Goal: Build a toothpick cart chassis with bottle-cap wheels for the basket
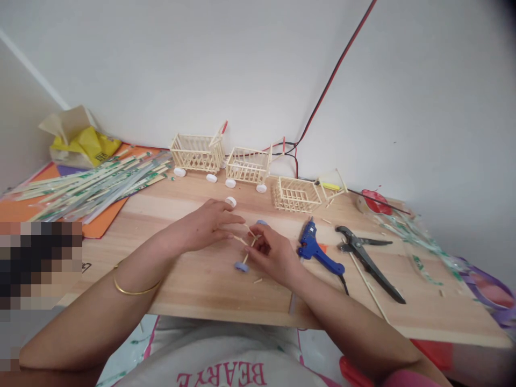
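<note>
My left hand (205, 228) lies low on the wooden board (193, 279), fingers stretched toward a small frame of thin wooden sticks (248, 242) with blue cap wheels (242, 266). My right hand (274, 255) pinches one stick of that frame from the right. A white cap (231, 201) lies just beyond my left fingers. A second blue wheel (262, 222) shows behind the sticks.
Two stick carts on white wheels (197, 153) (248, 166) and a wheel-less stick basket (296, 194) stand at the back. A blue glue gun (318, 250) and black cutters (366, 258) lie to the right. Bundled chopstick packs (92, 185) cover the left; red and black cables (322, 97) run up the wall.
</note>
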Demonstrator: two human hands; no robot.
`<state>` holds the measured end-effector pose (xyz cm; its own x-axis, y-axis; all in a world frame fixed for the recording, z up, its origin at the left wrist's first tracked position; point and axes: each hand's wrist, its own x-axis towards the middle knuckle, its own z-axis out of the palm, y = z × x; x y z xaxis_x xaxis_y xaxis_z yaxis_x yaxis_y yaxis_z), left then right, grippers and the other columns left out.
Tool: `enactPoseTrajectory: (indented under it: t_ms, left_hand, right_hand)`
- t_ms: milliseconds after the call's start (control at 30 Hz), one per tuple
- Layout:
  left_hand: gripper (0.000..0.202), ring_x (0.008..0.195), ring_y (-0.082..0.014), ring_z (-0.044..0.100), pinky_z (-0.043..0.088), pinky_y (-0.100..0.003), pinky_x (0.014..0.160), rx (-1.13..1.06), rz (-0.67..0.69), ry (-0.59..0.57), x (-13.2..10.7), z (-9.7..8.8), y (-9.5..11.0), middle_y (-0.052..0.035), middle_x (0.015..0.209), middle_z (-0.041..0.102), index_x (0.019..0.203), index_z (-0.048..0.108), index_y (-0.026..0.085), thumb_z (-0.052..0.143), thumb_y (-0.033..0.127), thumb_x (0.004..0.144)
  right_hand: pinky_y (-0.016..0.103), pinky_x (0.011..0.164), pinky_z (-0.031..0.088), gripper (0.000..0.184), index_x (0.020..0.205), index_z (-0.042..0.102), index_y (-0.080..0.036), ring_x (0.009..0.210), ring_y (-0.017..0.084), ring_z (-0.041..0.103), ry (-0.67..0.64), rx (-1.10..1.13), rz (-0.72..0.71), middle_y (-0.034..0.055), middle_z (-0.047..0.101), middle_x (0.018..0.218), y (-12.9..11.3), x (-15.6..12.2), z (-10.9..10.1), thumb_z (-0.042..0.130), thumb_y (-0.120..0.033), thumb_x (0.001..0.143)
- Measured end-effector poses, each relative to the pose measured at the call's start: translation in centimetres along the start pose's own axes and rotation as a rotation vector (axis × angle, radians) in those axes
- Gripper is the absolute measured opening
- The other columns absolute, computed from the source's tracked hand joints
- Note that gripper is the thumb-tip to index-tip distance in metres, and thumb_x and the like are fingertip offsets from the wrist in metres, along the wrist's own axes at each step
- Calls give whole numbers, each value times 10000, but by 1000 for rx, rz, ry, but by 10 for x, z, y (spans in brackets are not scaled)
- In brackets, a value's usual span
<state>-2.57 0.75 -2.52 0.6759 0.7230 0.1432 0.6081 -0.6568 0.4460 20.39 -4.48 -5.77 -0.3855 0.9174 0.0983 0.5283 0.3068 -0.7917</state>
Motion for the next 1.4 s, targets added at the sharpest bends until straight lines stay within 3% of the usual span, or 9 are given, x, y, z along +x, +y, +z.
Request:
enactPoseTrajectory:
  t_ms: [367,633,1400]
  left_hand:
    - [329,1136,-256,505,398,-419,994,29,40,9,0,2,0,-87,1223,565,1168,656,298,501,421,906]
    - [294,1118,-227,527,405,-377,983,40,104,4,1,-1,3,-74,1157,611,1140,666,280,478,355,927]
    - [292,1109,-250,522,412,-401,977,36,60,-3,0,-1,5,-75,1141,608,1148,664,295,521,353,900]
  right_hand:
    - [209,563,448,292,1077,536,-205,593,99,569,13,-2,-15,-16,609,754,2,0,1,621,-223,798]
    - [213,563,453,294,1083,541,-204,593,104,571,21,-14,-19,-10,612,750,4,0,3,621,-239,802]
    - [216,572,456,290,1080,548,-206,600,107,567,32,-23,-24,-10,612,749,2,0,2,618,-252,803]
